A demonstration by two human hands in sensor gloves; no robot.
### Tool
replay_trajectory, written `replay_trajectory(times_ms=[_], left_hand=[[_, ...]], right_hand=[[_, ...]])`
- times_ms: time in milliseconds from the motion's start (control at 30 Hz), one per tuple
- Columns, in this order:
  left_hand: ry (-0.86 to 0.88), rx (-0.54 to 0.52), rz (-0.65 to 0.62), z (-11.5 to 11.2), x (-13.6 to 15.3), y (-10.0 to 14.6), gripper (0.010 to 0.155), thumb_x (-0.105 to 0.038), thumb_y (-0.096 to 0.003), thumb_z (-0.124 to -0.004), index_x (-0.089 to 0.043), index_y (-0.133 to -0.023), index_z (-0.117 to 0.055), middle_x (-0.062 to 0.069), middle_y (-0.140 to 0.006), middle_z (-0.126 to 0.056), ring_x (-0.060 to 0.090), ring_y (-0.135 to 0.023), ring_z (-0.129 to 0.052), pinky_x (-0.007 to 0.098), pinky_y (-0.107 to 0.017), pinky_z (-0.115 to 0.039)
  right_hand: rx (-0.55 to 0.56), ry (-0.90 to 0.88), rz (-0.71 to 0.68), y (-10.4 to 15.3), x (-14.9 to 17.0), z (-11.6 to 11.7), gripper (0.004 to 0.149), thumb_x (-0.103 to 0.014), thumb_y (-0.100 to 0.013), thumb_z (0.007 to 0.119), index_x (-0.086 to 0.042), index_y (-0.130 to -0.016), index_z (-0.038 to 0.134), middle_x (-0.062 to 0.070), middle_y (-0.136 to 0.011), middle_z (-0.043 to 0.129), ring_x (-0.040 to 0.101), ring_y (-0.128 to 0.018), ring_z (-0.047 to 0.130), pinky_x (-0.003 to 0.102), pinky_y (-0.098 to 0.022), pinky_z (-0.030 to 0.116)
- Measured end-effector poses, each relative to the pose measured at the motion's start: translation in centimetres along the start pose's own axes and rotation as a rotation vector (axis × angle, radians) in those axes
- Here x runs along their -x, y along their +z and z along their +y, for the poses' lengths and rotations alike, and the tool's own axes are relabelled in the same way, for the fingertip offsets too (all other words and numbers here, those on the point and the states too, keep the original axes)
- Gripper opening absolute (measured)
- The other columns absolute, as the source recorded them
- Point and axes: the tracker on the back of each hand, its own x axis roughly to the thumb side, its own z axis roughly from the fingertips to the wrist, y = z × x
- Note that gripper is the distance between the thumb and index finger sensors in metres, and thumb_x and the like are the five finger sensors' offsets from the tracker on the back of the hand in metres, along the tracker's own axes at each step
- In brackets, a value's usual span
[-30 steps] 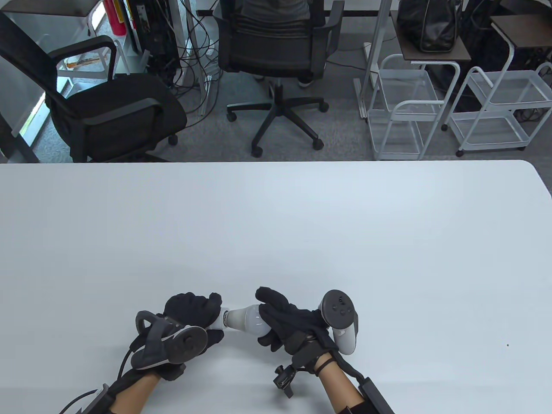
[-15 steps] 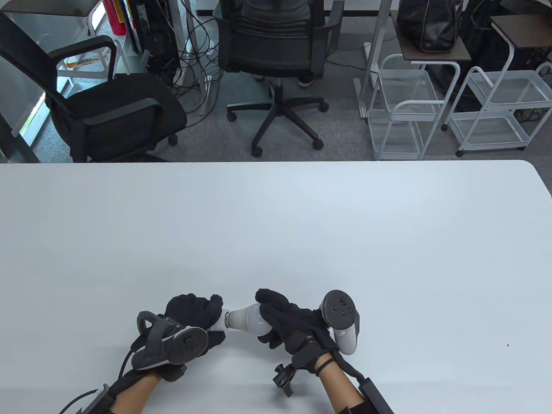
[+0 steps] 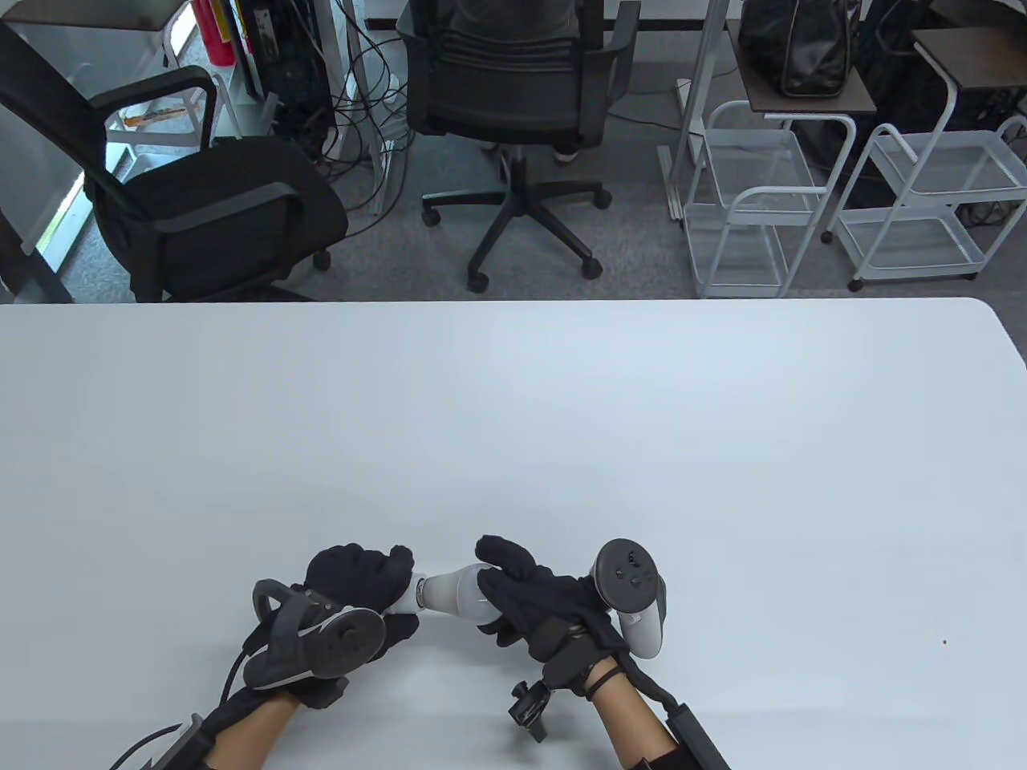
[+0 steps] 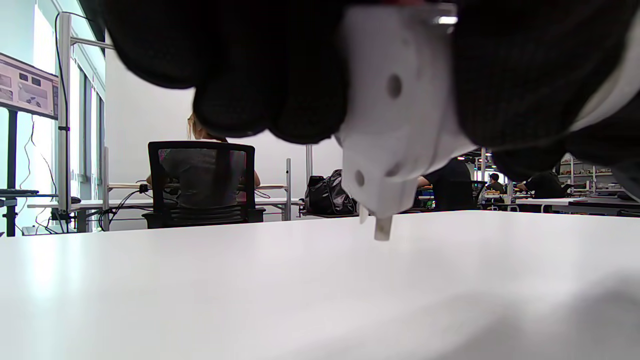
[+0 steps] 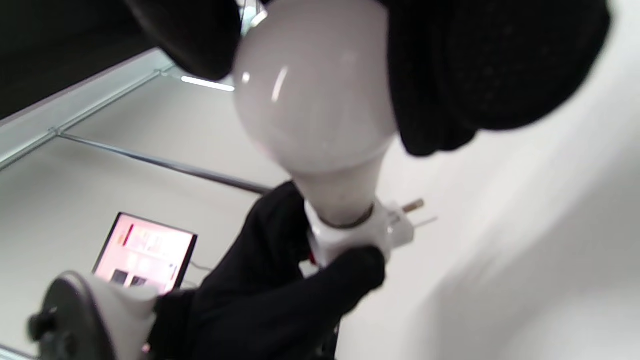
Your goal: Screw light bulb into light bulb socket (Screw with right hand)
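The light bulb (image 3: 456, 594) is already seated by its neck in the socket (image 5: 360, 235), both held just above the worktop (image 3: 513, 449) near its front edge. The left hand (image 3: 353, 589) grips the socket, left of the bulb; the right hand (image 3: 537, 597) wraps the bulb's dome. No thread shows at the joint, so probably only final tightening turns remain

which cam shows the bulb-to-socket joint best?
Right wrist view: the light bulb narrows into the white socket, with a dark ring at the seam, unobstructed. Table view shows bulb and socket small, between left hand and right hand. Left wrist view shows only the socket body.
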Motion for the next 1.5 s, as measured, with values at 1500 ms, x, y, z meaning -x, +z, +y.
replay_trajectory(times_ms=[1500], left_hand=[[0.045,-0.029,0.008,0.3,-0.2,0.0,0.075,-0.054,-0.0382,-0.092,-0.015,-0.099,-0.071,0.009,-0.079,-0.091,0.027,-0.075,-0.087,0.056,-0.068,-0.067]], right_hand=[[-0.095,0.035,0.014,0.0,-0.9,0.8,0.068,-0.037,-0.058,0.072,0.008,-0.100,0.043,0.046,-0.070,0.070,0.039,-0.042,0.089,0.035,-0.023,0.080]])
